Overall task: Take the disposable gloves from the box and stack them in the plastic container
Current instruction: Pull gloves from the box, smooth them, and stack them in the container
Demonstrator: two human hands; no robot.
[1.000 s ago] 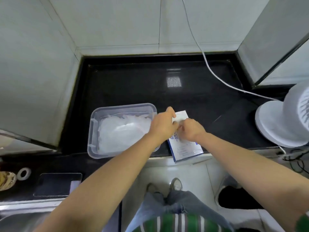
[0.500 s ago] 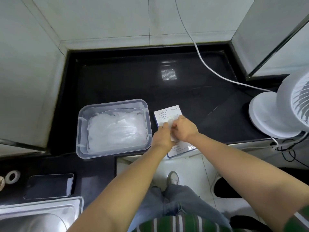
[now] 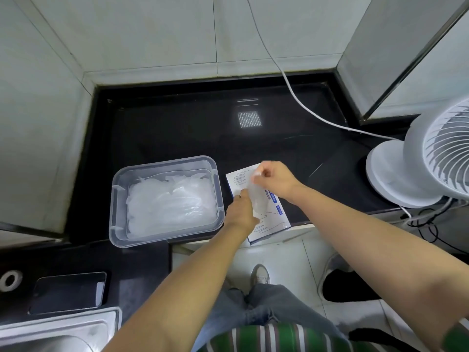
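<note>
Translucent film, one glove (image 3: 256,196) hung stretched above the box (image 3: 272,219). The right hand (image 3: 275,180) pinched its upper end to draw it clear, while the left hand (image 3: 239,214) bore down on the box, likely to stop the light carton lifting; whether those fingers also nipped the glove I could not tell. Just left of the box, the plastic container (image 3: 162,162) held the stacked gloves (image 3: 170,201). Both sat on a glossy black countertop (image 3: 177,128) in a tiled corner, with a white fan (image 3: 411,174) well right of the box and a phone (image 3: 68,292) nearer and left.
</note>
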